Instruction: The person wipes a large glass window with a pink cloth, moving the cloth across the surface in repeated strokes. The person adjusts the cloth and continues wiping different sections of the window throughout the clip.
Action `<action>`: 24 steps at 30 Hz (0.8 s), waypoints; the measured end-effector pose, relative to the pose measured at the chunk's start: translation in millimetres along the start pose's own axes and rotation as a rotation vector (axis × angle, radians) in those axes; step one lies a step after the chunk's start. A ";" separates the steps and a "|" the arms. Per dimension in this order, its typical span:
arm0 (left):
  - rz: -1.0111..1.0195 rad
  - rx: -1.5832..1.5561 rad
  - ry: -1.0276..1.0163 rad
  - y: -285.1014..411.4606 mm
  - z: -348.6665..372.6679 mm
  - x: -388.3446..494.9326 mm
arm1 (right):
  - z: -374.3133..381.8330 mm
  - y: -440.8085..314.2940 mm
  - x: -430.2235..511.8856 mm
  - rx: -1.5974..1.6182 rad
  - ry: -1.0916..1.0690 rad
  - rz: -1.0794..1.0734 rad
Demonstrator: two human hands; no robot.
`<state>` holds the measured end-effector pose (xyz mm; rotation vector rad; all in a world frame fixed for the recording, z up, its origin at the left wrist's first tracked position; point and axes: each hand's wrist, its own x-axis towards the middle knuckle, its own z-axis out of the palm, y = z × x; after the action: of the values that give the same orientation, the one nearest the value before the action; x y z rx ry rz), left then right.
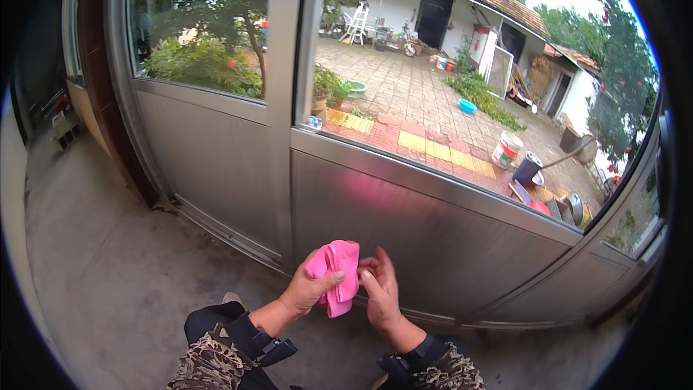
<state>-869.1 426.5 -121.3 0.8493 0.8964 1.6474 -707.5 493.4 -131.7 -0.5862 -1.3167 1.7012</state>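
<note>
A folded pink cloth (342,276) with stitched edges is in my left hand (307,290), my thumb pressed over its front. Close to the cloth's right side is my right hand (383,292), fingers bent and apart with nothing held in them; whether a fingertip touches the cloth cannot be told. Both hands are in front of the lower metal panel (422,238) of a glazed sliding door. Above that panel is a window pane (390,81), and a second door leaf (211,146) stands to the left.
Concrete floor (124,281) lies below, with the door's bottom track (227,238) along it. A brown post (111,103) rises at the left. Beyond the glass is a paved courtyard (390,76) with a white bucket (507,149), a blue basin (467,106) and a white stepladder (357,24).
</note>
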 end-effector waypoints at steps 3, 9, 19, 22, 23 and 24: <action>0.090 0.198 -0.043 -2.2 10.7 -1.5 | 2.0 10.3 1.5 -0.024 -0.190 -0.053; 0.322 0.417 -0.097 -8.4 16.6 3.1 | 5.4 14.6 -9.5 -0.082 -0.075 0.028; -0.043 -0.055 -0.001 -27.7 14.9 -2.2 | 18.6 17.5 6.3 -0.815 0.193 -0.261; 0.006 -0.136 -0.028 -39.2 23.7 -4.6 | 17.8 22.4 6.3 -1.128 0.119 -0.253; 0.003 -0.102 0.003 -40.6 24.9 -4.9 | 17.7 24.0 6.5 -1.146 0.121 -0.368; 0.007 -0.091 0.028 -41.3 25.8 -6.2 | 18.2 25.7 6.8 -1.168 0.119 -0.496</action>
<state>-827.1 432.1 -145.9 0.7691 0.8320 1.6973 -734.4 488.6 -148.8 -0.8682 -2.0866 0.3683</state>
